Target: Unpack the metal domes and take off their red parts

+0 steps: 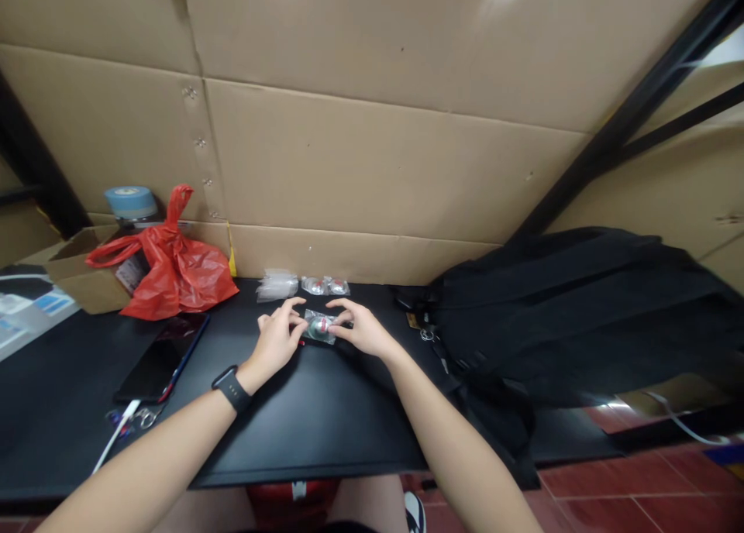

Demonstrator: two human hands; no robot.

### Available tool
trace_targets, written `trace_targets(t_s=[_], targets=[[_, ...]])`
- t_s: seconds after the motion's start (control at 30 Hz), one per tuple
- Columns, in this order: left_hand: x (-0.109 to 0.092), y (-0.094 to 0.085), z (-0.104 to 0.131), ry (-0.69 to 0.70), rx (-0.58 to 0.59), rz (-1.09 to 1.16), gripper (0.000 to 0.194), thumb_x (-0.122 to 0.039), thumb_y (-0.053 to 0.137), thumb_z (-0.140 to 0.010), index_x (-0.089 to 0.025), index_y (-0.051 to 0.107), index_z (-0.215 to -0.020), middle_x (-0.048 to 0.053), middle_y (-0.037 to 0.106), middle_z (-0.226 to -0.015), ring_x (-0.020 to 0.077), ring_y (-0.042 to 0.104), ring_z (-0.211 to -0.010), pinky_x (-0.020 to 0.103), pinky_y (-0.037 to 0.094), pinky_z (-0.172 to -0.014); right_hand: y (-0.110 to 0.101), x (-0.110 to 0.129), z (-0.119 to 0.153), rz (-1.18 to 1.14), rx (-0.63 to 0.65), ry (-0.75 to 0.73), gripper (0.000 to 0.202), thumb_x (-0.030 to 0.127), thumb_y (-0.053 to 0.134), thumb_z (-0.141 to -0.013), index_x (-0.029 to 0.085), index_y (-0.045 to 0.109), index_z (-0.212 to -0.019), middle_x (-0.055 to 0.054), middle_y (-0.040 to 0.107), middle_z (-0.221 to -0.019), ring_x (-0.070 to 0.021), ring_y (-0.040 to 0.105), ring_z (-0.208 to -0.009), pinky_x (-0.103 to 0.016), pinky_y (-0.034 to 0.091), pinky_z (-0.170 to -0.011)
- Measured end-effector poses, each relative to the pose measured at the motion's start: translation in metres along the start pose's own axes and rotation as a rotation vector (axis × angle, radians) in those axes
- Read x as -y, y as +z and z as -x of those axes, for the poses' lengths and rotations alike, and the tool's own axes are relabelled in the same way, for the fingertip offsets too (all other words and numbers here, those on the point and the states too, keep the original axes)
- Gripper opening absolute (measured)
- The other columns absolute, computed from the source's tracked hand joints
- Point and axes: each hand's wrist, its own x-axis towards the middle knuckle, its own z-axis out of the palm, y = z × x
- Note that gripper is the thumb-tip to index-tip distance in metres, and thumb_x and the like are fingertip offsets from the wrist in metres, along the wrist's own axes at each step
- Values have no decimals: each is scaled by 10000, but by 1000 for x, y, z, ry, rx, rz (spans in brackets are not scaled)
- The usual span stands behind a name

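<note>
Packet (319,327) in hands (277,338), markings unreadable

Glossy plastic packet (319,327), smooth cardboard (360,161)

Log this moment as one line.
left hand: on packet edge | right hand: on packet edge | clear packet: between hands | phone: left, cable plugged in

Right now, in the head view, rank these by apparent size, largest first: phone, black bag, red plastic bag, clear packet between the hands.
1. Black bag
2. Red plastic bag
3. Phone
4. Clear packet
</note>
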Motion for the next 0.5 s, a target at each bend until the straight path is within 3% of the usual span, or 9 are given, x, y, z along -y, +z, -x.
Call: trace_targets(t_s=[0.17,0.3,0.4,0.5], targets=[[-1,-3,-3,-24,-56,71,362,-269,537,-915,-261,450,-1266,-5,767,-876,229,656,-1094,432,302,-990,4,-1,-5,-289,-79,22,397,368,782,-742,214,649,-1083,-18,764,-796,-221,721,-792,-360,509,-837],[-1,-3,-3,-14,-47,68,351,-304,553,-908,-259,458,-1243,-8,763,-845,239,643,-1117,444,292,-1006,1,3,-5,-413,-103,-2,431,397,768,-737,195,635,-1094,-5,733,-739,-196,691,-714,-325,511,-762],[-6,-3,-1,-4,-27,45,336,-339,535,-916,-257,464,-1234,4,761,-860,246,617,-1138,454,281,-1000,-8,0,-5,-455,-148,23,423,405,728,-755,193,610,-1101,1,707,-736,-167,636,-638,-294,488,-670],[-9,-3,2,3,-9,24,321,-319,507,-913,-258,473,-1226,16,756,-909,249,601,-1132,450,291,-976,-26,-14,-5,-355,-277,57,372,389,650,-799,203,592,-1115,-4,692,-761,-167,611,-641,-288,458,-645]])
